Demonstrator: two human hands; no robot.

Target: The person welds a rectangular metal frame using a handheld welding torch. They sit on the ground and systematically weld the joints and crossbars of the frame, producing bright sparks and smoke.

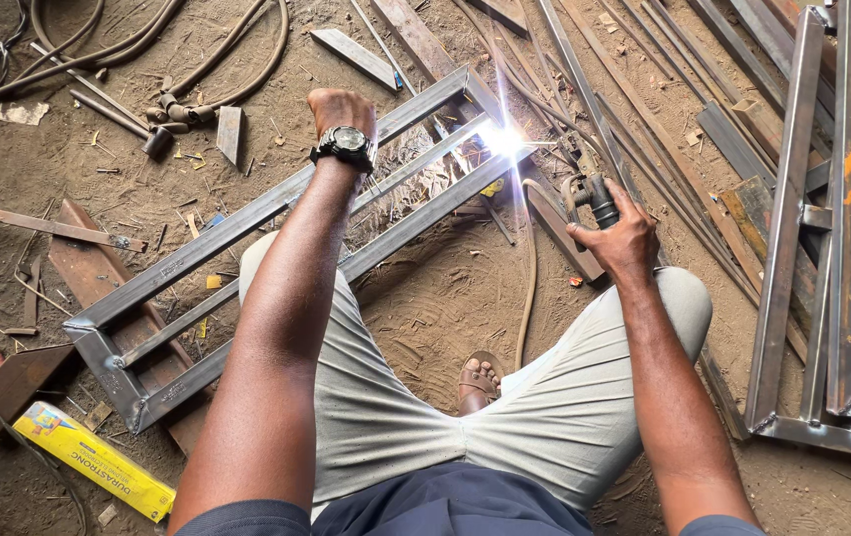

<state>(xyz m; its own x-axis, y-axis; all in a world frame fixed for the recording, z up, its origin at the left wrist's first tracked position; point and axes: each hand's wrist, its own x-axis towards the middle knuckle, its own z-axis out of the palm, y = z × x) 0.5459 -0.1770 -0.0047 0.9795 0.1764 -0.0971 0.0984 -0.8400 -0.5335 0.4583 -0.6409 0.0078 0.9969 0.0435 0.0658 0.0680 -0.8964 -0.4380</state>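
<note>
Sparks flare at the far end of the steel frame (277,213) lying across the dirt; keep your left hand (342,109) pressing it flat, fist closed on the rail, while your right hand (616,233), clamped round the electrode holder (589,194), keeps the tip steady at the joint.

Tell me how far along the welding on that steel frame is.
Done: the rectangular steel frame is already laid out on the dirt floor, its near corner joined. In hand: the right hand holds the electrode holder, with a bright arc burning at the far end; the left hand presses on the top rail. Left: I cannot tell which other joints are still unwelded.
</note>
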